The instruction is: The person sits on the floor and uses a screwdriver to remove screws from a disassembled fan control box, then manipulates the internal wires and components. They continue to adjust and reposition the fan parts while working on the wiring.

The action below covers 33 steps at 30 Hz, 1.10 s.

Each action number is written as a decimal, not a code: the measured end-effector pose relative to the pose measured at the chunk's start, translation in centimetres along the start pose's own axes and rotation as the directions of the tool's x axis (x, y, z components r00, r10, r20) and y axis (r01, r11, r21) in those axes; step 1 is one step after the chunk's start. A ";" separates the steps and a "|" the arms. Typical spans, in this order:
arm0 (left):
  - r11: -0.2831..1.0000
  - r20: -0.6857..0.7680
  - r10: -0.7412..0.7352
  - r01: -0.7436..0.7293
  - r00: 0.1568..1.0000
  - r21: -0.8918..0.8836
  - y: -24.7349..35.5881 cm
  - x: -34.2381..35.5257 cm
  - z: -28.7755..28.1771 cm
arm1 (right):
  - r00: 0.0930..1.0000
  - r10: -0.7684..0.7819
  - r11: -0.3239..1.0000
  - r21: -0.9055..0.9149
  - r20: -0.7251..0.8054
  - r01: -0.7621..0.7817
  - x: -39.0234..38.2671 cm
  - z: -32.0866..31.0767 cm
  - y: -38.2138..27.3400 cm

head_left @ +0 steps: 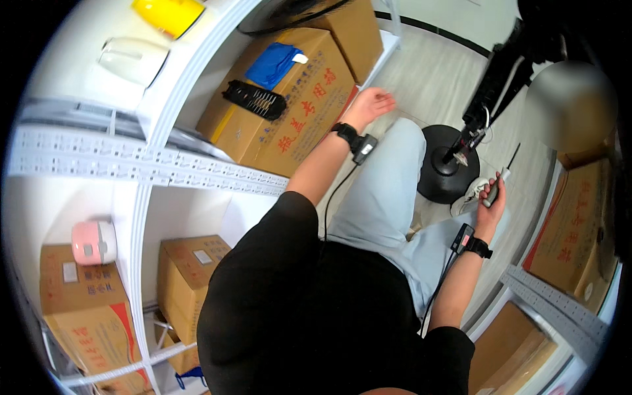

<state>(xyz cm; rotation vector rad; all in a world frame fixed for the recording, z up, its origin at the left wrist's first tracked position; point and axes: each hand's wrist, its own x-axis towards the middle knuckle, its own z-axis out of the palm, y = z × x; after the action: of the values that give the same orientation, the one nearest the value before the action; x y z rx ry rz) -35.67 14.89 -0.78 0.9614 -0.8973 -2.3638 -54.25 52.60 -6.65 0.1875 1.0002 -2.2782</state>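
My right hand (494, 201) is closed round the grey handle of a screwdriver (505, 174), its thin dark shaft pointing up and away over the floor. My left hand (376, 104) holds nothing; its fingers are stretched out beside the cardboard box (316, 99) on the left shelf. Between and beyond my knees, a black stand (466, 128) rises from a round black base (447, 172). On top of that box lie a slotted black plastic part (255, 99) and a blue cloth or bag (273, 64). Neither hand touches the stand.
White metal shelving (141, 161) runs along my left, carrying a yellow container (169, 16), a white jug-like container (133, 60) and a small pink-and-white appliance (93, 242). More cardboard boxes (571, 230) stand on the right. A blurred round patch covers the upper right.
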 end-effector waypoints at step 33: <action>0.902 -0.068 0.383 -0.389 0.921 -0.189 6.8 -15.8 -12.0 | 0.964 0.010 0.987 -0.155 0.267 0.033 -4.6 2.7 2.3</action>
<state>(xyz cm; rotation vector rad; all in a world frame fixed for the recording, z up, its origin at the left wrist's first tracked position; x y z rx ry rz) -15.35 14.75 4.55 0.6647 -0.7420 -2.0468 -48.94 51.85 -4.48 -0.1887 1.0327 -2.1510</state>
